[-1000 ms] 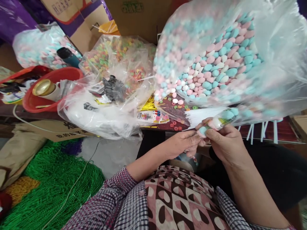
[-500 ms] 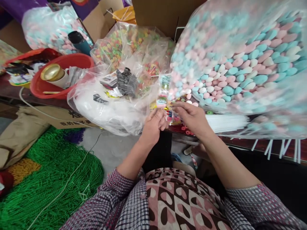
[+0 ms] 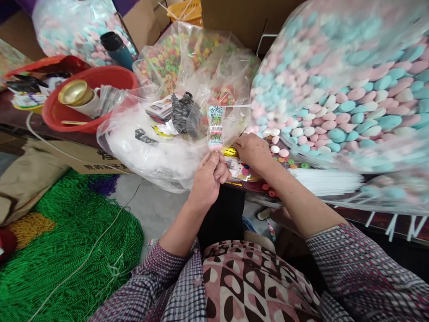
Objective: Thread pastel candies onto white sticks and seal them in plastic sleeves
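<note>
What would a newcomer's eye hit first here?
Probably the huge clear bag of pink, blue and white pieces filling the upper right. Then the heap of bright green strands at lower left. Mid-picture, the left hand holds a slim printed packet upright, with the right hand at the yellow strips just beside it.

The left hand (image 3: 208, 179) hides the lower end of the clear-wrapped, pastel blue-and-pink packet (image 3: 216, 127), its print too small to read. Whether the right hand (image 3: 255, 152) grips any shiny yellow strips (image 3: 230, 152) is unclear. The large clear plastic bag of pink, blue and white sweets (image 3: 348, 107) blurs, cut off by the top and right edges.
</note>
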